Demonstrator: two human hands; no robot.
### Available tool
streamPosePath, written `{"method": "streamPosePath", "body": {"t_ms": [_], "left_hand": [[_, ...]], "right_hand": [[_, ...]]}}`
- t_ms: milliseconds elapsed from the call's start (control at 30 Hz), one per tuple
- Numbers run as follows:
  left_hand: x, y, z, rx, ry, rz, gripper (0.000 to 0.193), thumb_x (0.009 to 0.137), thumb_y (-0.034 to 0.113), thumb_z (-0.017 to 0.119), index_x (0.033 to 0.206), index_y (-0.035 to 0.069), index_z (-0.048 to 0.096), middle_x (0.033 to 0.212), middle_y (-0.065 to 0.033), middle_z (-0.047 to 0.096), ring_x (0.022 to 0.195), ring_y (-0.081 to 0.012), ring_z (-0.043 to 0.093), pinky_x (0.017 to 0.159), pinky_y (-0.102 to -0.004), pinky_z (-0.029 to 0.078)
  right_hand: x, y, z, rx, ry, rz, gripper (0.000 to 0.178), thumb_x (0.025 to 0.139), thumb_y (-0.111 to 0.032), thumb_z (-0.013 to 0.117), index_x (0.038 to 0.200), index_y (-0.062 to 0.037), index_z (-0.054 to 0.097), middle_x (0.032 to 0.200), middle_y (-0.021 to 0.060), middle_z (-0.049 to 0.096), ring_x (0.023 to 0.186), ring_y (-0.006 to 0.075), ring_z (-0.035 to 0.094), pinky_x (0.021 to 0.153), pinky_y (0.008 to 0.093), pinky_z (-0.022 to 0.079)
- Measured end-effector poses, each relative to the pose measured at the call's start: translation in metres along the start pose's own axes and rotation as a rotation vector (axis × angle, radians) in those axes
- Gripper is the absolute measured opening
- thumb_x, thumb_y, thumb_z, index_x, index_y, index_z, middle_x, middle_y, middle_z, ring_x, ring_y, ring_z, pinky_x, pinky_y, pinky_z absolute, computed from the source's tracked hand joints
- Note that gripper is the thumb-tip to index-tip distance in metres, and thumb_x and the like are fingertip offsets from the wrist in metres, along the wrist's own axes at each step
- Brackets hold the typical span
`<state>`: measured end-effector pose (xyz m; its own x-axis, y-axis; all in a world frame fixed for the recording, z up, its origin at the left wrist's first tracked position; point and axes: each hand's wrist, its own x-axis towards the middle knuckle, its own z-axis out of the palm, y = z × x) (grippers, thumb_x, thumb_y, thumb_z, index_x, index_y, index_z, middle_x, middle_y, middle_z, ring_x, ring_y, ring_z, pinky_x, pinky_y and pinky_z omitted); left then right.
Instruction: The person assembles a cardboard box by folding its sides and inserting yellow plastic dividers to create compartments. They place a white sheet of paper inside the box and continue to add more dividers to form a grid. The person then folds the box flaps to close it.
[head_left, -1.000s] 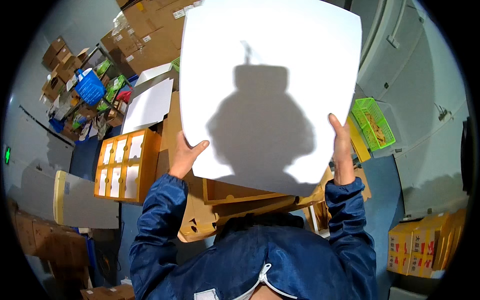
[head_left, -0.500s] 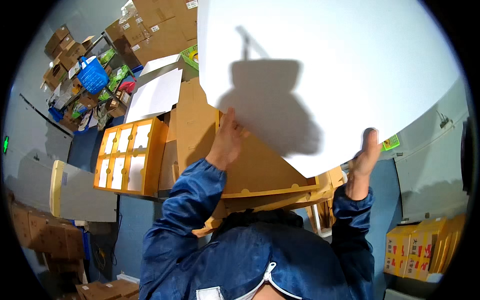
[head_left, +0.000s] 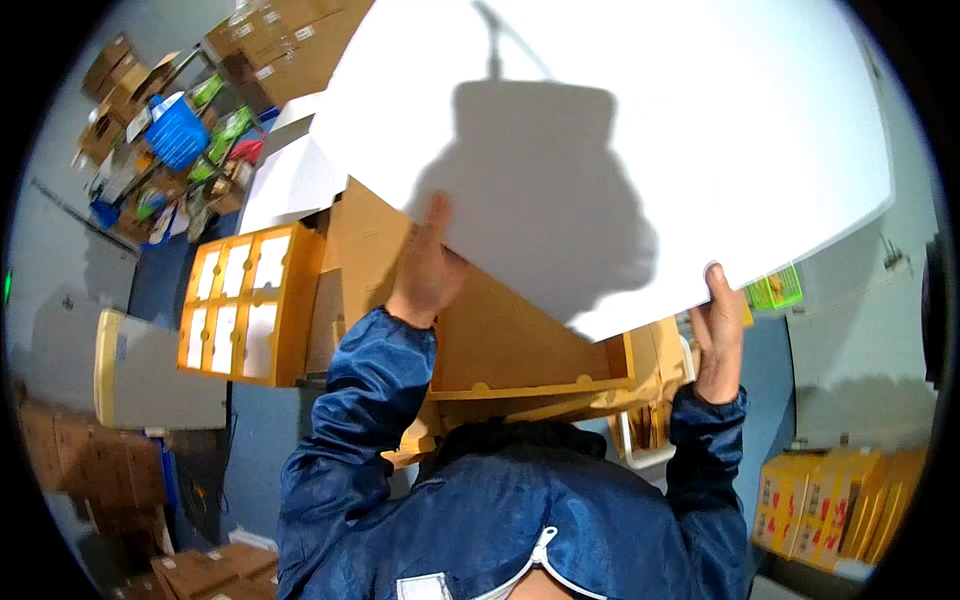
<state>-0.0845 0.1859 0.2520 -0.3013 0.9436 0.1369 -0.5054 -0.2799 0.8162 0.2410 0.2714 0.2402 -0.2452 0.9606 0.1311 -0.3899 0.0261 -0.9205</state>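
Observation:
A large white sheet of board [head_left: 740, 150] is held up in front of me, with a dark shadow across its middle. My left hand [head_left: 430, 265] grips its near left edge, thumb on the face and fingers behind it. At the near right edge my right hand [head_left: 718, 325] pinches the board the same way. Below the board lies a shallow brown tray-like box [head_left: 520, 340] with a yellow rim, partly hidden by the sheet. To the left stands a yellow box with several compartments [head_left: 285, 345], white pieces showing in its openings.
White sheets [head_left: 290, 185] lie on the far left of the table. Cardboard boxes [head_left: 300, 45] are stacked behind. A shelf with a blue bag [head_left: 178, 132] stands at far left. Yellow cartons [head_left: 815, 505] sit on the floor at right, and a green basket [head_left: 775, 288] shows beyond my right hand.
The white board has tilted and shifted to the left, covering more of the far table. My left hand has moved slightly left; both hands keep their hold.

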Motion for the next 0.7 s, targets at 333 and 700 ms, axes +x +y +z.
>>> {"method": "streamPosePath", "body": {"t_ms": [333, 700], "left_hand": [[0.015, -0.03, -0.006, -0.299, 0.113, -0.063, 0.044, 0.099, 0.033, 0.039, 0.137, 0.012, 0.03, 0.135, -0.0079, 0.04, 0.121, -0.0236, 0.044, 0.103, -0.0442, 0.039], [0.027, -0.052, -0.088, 0.769, 0.223, 0.119, 0.065, 0.097, 0.044, 0.038, 0.142, -0.001, 0.024, 0.145, -0.0183, 0.03, 0.136, -0.0286, 0.026, 0.112, -0.0357, 0.019]], "right_hand": [[0.036, 0.011, -0.031, 0.168, -0.112, 0.098, 0.061, 0.069, -0.005, 0.077, 0.123, 0.002, 0.048, 0.113, 0.0118, 0.057, 0.1, 0.0241, 0.059, 0.086, 0.0362, 0.052], [0.046, 0.067, -0.057, -0.126, -0.213, 0.33, 0.052, 0.07, -0.009, 0.079, 0.115, 0.0004, 0.055, 0.107, 0.0107, 0.059, 0.098, 0.0228, 0.057, 0.088, 0.0355, 0.046]]}}
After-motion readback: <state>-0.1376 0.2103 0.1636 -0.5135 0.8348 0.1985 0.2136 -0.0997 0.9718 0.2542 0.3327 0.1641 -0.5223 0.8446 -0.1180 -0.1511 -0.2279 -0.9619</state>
